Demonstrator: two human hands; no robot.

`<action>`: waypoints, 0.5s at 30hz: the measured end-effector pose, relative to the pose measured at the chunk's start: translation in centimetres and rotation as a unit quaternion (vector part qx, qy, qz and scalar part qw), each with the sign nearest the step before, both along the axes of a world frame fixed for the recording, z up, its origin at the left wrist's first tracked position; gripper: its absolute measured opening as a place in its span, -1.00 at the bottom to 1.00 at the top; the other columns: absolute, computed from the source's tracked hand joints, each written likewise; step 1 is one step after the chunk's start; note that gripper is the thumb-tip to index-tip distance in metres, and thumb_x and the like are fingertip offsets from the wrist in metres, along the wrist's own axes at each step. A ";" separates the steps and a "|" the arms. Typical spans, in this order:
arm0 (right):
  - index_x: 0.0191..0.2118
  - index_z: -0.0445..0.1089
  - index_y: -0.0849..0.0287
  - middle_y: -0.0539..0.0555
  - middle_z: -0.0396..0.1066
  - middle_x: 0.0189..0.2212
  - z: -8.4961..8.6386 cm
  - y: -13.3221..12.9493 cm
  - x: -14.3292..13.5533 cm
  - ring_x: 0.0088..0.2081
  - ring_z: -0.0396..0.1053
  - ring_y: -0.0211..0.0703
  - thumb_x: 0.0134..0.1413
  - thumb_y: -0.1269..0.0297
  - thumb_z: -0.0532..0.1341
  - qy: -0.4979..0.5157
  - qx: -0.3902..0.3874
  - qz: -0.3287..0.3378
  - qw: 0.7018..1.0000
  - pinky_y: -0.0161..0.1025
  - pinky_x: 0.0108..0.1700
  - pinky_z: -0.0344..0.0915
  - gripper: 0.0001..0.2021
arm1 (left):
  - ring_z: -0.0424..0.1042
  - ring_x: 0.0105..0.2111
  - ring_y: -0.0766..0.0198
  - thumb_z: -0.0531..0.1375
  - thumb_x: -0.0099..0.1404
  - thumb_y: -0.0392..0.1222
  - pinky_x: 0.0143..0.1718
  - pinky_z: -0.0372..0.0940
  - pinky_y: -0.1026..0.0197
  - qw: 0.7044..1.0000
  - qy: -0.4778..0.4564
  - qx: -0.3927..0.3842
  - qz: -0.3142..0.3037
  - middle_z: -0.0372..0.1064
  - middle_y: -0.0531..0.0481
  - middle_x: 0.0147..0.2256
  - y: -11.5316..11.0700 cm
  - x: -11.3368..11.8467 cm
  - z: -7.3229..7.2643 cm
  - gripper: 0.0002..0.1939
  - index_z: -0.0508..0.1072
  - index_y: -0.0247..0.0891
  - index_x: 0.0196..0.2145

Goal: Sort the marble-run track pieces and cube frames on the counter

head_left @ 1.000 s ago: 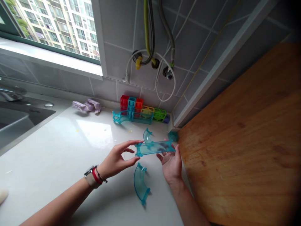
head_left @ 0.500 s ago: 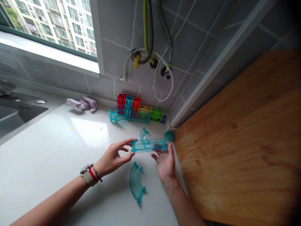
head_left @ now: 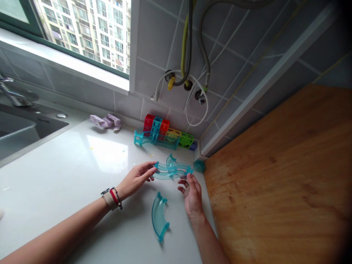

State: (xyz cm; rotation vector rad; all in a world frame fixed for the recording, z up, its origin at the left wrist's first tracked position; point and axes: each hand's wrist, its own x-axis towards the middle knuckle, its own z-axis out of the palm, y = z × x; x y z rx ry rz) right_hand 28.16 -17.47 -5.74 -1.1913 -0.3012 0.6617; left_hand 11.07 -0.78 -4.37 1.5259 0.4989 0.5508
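Note:
A wavy, see-through teal track piece (head_left: 178, 172) is held level between both hands just above the white counter. My left hand (head_left: 137, 178) pinches its left end between thumb and fingers. At the other end, my right hand (head_left: 193, 194) closes its thumb and forefinger on the tip, the remaining fingers curled below. Partly covered by the held piece, a small curved teal track piece (head_left: 171, 159) lies behind it. Nearer to me, a larger curved teal track piece (head_left: 158, 216) rests between my forearms.
Against the wall stand coloured plastic blocks (head_left: 149, 123) with a long teal track (head_left: 165, 142) before them. A round teal piece (head_left: 199, 166) sits in the corner beside a wooden board (head_left: 275, 183). Crumpled purple packaging (head_left: 106, 121) and a sink (head_left: 33, 128) are leftward.
The held track piece has turned about its length, so its wavy edges show now. Both hands turned with it. My view has shifted slightly left and up.

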 end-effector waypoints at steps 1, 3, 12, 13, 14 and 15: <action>-0.25 0.46 0.13 0.00 0.51 -0.31 -0.1 0.0 -0.1 -0.32 0.45 -0.23 0.11 -0.06 0.40 -0.004 0.002 0.005 1.000 -0.35 -0.38 0.36 -0.66 | 0.54 -0.33 0.17 0.26 0.36 0.16 -0.28 0.47 0.14 1.000 -0.005 -0.011 0.003 0.57 -0.17 -0.13 0.1 0.0 0.0 -0.44 0.49 -0.28 0.15; -0.26 0.45 0.13 0.01 0.51 -0.32 -0.2 0.1 -0.2 -0.33 0.44 -0.23 0.12 -0.08 0.39 -0.010 0.003 0.011 1.000 -0.35 -0.37 0.35 -0.64 | 0.52 -0.38 0.21 0.29 0.33 0.15 -0.33 0.46 0.17 0.999 -0.017 -0.037 0.008 0.57 -0.16 -0.16 0.3 0.1 0.0 -0.44 0.52 -0.29 0.12; -0.30 0.50 0.16 0.03 0.52 -0.36 -0.7 0.2 -0.1 -0.35 0.43 -0.22 0.05 -0.09 0.42 -0.035 -0.025 0.021 0.999 -0.35 -0.37 0.32 -0.62 | 0.52 -0.38 0.24 0.34 0.29 0.12 -0.34 0.52 0.14 0.988 -0.054 -0.141 0.030 0.53 -0.19 -0.08 0.3 0.1 0.6 -0.42 0.51 -0.29 0.13; -0.30 0.51 0.16 0.04 0.52 -0.36 -0.8 0.2 -0.1 -0.36 0.43 -0.23 0.05 -0.09 0.42 -0.035 -0.025 0.023 0.999 -0.35 -0.37 0.32 -0.63 | 0.55 -0.31 0.20 0.36 0.27 0.10 -0.28 0.55 0.11 0.986 -0.057 -0.151 0.033 0.53 -0.19 -0.07 0.3 0.1 0.7 -0.40 0.49 -0.28 0.15; -0.30 0.51 0.17 0.04 0.53 -0.35 -1.0 0.2 0.0 -0.36 0.43 -0.23 0.06 -0.08 0.41 -0.035 -0.026 0.026 0.999 -0.35 -0.38 0.32 -0.63 | 0.57 -0.24 0.15 0.38 0.25 0.08 -0.23 0.56 0.08 0.985 -0.061 -0.160 0.033 0.53 -0.19 -0.06 0.3 0.1 0.7 -0.38 0.47 -0.27 0.17; -0.29 0.52 0.17 0.05 0.53 -0.34 -1.1 0.2 0.0 -0.35 0.43 -0.22 0.07 -0.08 0.41 -0.035 -0.028 0.031 0.999 -0.35 -0.38 0.33 -0.63 | 0.57 -0.19 0.12 0.41 0.23 0.06 -0.19 0.56 0.06 0.984 -0.065 -0.165 0.032 0.52 -0.19 -0.04 0.3 0.1 0.7 -0.36 0.46 -0.26 0.18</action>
